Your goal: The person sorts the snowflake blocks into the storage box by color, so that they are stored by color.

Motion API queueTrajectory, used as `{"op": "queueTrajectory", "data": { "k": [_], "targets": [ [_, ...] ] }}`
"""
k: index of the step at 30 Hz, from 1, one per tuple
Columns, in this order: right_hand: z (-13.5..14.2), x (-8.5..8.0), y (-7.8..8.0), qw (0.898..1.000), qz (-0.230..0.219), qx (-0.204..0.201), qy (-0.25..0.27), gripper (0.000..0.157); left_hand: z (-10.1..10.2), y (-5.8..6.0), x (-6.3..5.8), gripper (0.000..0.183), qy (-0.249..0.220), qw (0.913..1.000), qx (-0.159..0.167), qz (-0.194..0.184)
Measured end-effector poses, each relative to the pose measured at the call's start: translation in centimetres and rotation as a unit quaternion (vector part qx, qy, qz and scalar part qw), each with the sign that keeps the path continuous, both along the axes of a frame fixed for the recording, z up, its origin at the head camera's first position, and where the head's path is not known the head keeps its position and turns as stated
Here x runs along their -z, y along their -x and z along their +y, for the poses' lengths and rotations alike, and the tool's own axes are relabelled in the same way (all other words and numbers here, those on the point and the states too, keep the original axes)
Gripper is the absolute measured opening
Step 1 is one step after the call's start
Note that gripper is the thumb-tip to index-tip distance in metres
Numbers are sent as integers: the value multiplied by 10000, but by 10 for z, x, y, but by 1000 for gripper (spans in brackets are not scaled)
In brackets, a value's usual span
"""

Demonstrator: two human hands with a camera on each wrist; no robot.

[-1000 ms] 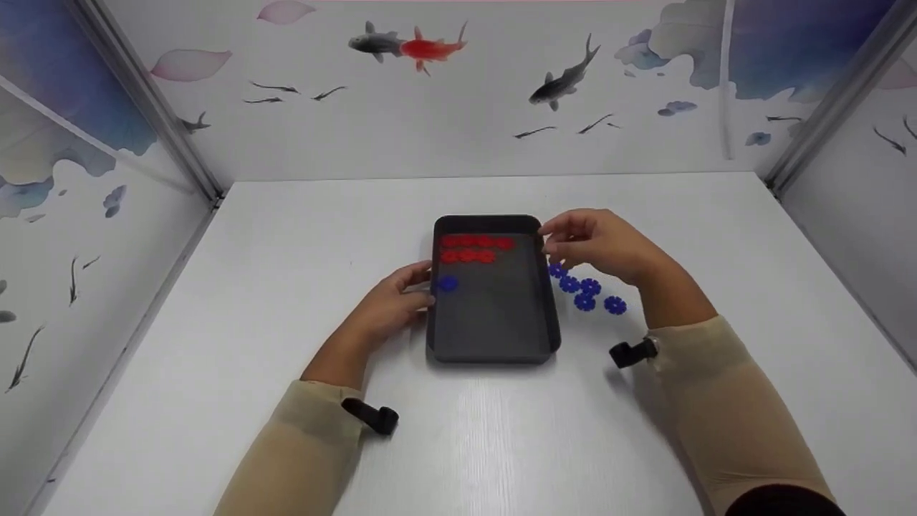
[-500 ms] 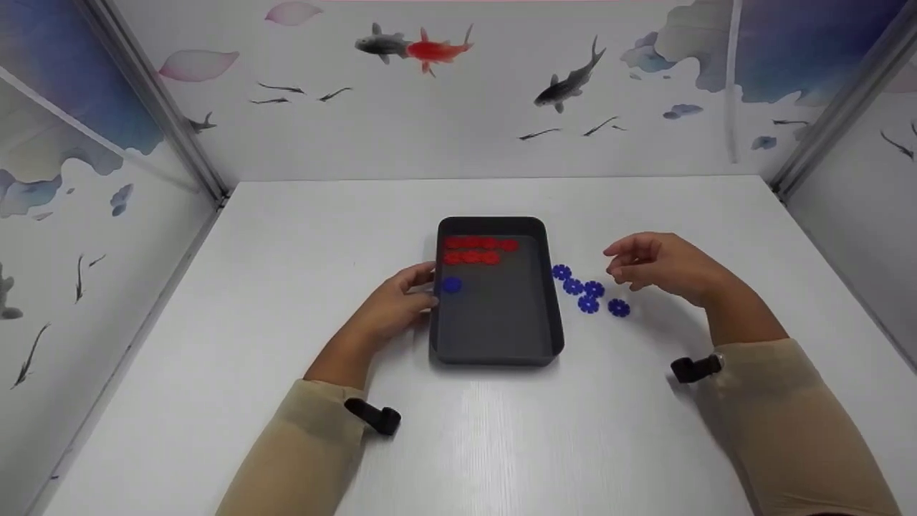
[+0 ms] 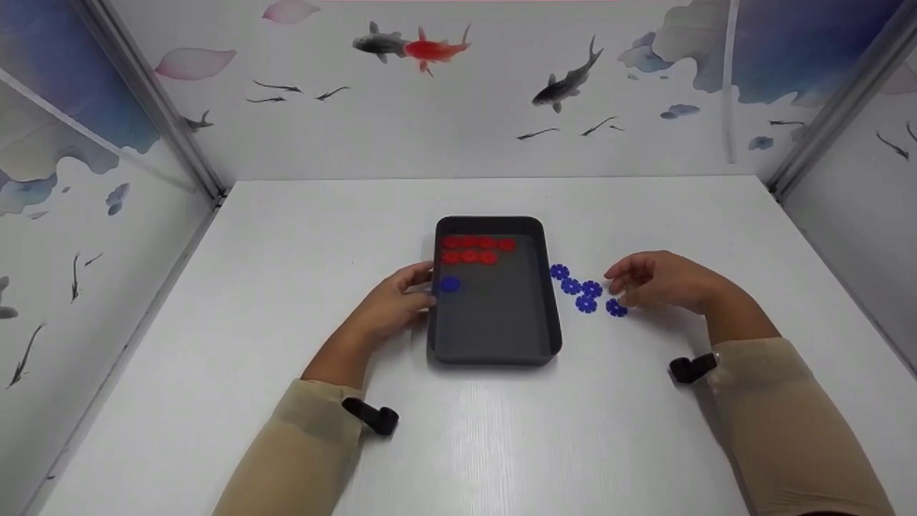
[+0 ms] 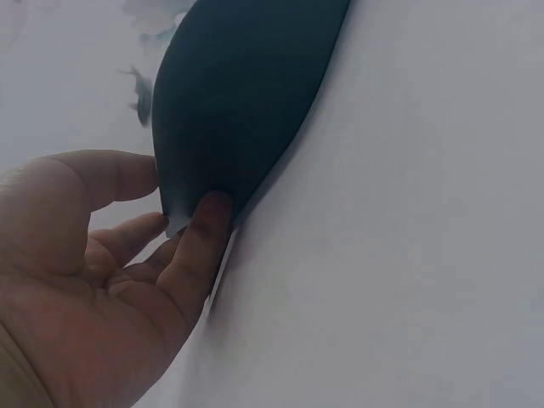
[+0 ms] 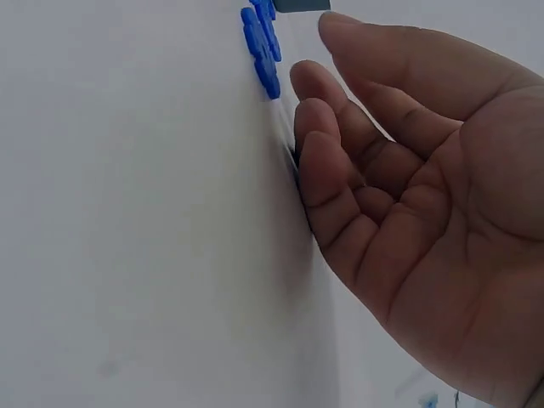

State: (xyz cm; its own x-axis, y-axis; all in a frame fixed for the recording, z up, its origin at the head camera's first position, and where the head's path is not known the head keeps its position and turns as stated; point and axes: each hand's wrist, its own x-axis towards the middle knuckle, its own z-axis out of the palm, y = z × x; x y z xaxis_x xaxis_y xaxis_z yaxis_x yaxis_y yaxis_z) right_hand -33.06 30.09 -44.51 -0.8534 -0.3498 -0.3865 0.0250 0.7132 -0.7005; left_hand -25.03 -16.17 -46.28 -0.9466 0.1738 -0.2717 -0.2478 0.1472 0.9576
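A dark rectangular tray lies mid-table. My left hand touches its left wall from outside, fingers and thumb apart; in the left wrist view the fingertips rest against the tray wall. Inside are two rows of red snowflake discs and one blue snowflake disc below them, near the left wall. Several blue snowflake discs lie outside, to the tray's right. My right hand is low beside the nearest blue disc, fingers loosely bent; in the right wrist view nothing shows between thumb and fingers.
A white tabletop extends around the tray. Panels painted with fish close off the back and sides, with metal posts at the corners. Black wrist mounts stick out from both sleeves.
My right hand has moved from the tray's upper right edge rightward, then down toward the nearest blue disc. My left hand and the tray stay where they were.
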Motion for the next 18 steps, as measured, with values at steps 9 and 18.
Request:
{"op": "queueTrajectory", "data": {
  "k": [9,18],
  "targets": [
    [-4,2,-2,9985,108,-307,-430,48,0,1,0,71,78,9999,-6,64],
    [-8,-1,-7,9957,350,-346,-784,40,1,0,0,72,106,9999,-13,6]
  ]
}}
